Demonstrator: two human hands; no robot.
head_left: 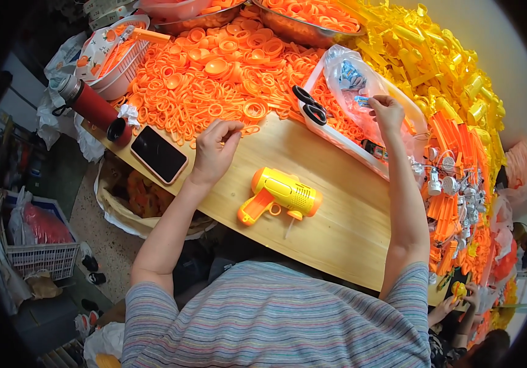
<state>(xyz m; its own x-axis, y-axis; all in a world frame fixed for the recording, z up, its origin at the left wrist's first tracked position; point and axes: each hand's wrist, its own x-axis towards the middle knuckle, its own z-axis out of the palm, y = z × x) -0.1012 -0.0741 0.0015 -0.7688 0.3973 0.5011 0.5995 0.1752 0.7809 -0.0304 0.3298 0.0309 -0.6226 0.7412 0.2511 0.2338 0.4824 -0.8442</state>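
Note:
My left hand (pixel 215 150) rests on the wooden table (pixel 331 214) at the edge of a heap of orange plastic rings (pixel 214 80), its fingertips pinched at one ring. My right hand (pixel 388 113) reaches into a clear plastic bag (pixel 352 80) lying in a white tray (pixel 337 138) and pinches a small blue and white piece. A yellow and orange toy gun (pixel 282 195) lies on the table between my arms, untouched.
Black scissors (pixel 310 105) lie on the tray's edge. A phone (pixel 158 154) and a red flask (pixel 92 107) sit at the table's left. Yellow plastic parts (pixel 447 67) pile at the right. Metal bowls (pixel 303 21) hold rings. Another person's hands (pixel 460 294) work at lower right.

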